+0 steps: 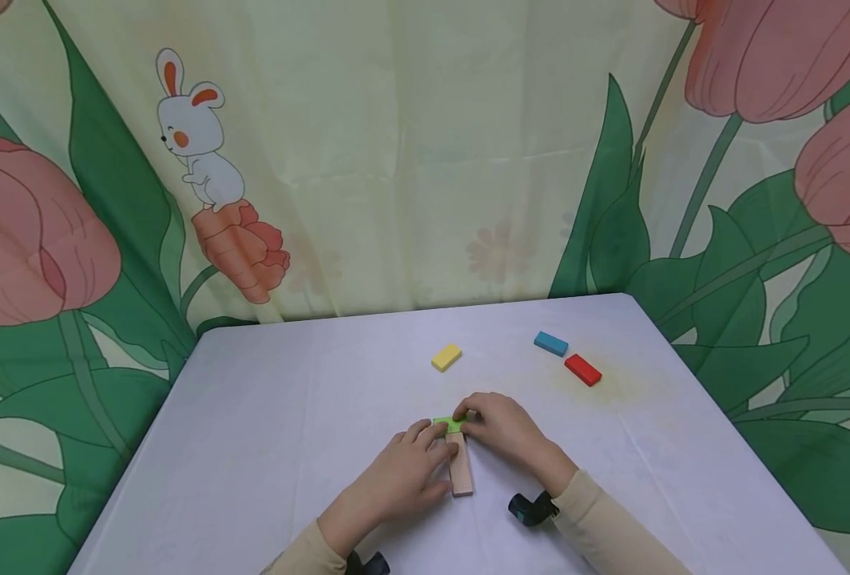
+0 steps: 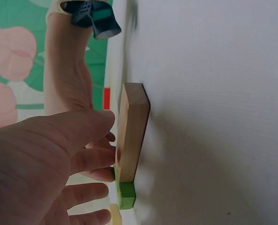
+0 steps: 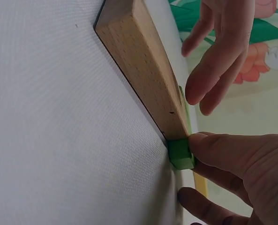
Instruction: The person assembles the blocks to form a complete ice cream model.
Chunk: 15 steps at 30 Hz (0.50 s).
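Note:
A plain wooden block lies flat on the table, pointing toward the person. Against its far end a green block lies crosswise, so the two form a T. My right hand pinches the green block's right end between thumb and fingers; in the right wrist view the thumb touches its edge. Over the left side of both blocks is my left hand, fingers spread and loosely bent. In the left wrist view its thumb is beside the wooden block; whether it touches cannot be told.
Farther back on the white-covered table lies a yellow block. A blue block and a red block lie close together at the back right. Behind the table hangs a curtain printed with tulips and a rabbit.

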### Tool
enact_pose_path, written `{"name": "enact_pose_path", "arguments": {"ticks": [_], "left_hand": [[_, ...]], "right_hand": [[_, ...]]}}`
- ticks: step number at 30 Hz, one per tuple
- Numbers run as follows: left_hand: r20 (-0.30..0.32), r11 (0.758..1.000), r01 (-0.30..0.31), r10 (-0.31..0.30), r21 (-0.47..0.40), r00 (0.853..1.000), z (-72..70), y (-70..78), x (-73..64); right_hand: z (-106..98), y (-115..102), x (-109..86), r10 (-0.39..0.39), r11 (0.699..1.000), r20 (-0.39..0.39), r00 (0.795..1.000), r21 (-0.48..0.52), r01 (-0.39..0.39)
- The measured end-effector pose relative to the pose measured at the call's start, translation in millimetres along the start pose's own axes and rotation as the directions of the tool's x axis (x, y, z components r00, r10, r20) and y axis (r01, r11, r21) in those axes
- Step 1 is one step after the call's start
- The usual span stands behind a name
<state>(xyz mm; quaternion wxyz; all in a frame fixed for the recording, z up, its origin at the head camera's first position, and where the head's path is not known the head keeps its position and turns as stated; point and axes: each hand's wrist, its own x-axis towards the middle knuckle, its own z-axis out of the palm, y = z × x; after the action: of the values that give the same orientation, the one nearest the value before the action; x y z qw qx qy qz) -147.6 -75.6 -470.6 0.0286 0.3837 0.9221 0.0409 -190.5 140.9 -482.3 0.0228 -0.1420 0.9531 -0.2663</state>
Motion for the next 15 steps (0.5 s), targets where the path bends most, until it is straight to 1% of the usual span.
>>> {"name": "enact_pose_path", "arguments": {"ticks": [3, 7, 10, 15], "left_hand": [[0.012, 1.000, 0.012, -0.012, -0.006, 1.000, 2.4, -3.4, 4.4], [0.040, 0.999, 0.032, -0.030, -0.043, 0.999, 4.4, -7.1, 8.1], [0.054, 0.997, 0.046, -0.043, -0.059, 0.998, 5.5, -8.3, 9.2], [0.061, 0.997, 0.056, -0.052, -0.061, 0.997, 6.5, -8.3, 9.2]], "right_hand": [[0.3, 1.6, -0.9, -0.015, 1.000, 0.001, 1.000, 0.013, 0.015], [-0.4, 2.0, -0.9, -0.025, 0.999, -0.001, 1.000, 0.024, 0.025], [-0.8, 1.3, -0.6, -0.024, 1.000, -0.002, 1.000, 0.016, 0.024], [-1.6, -0.7, 0.0, -0.018, 1.000, 0.002, 1.000, -0.003, 0.018]]}}
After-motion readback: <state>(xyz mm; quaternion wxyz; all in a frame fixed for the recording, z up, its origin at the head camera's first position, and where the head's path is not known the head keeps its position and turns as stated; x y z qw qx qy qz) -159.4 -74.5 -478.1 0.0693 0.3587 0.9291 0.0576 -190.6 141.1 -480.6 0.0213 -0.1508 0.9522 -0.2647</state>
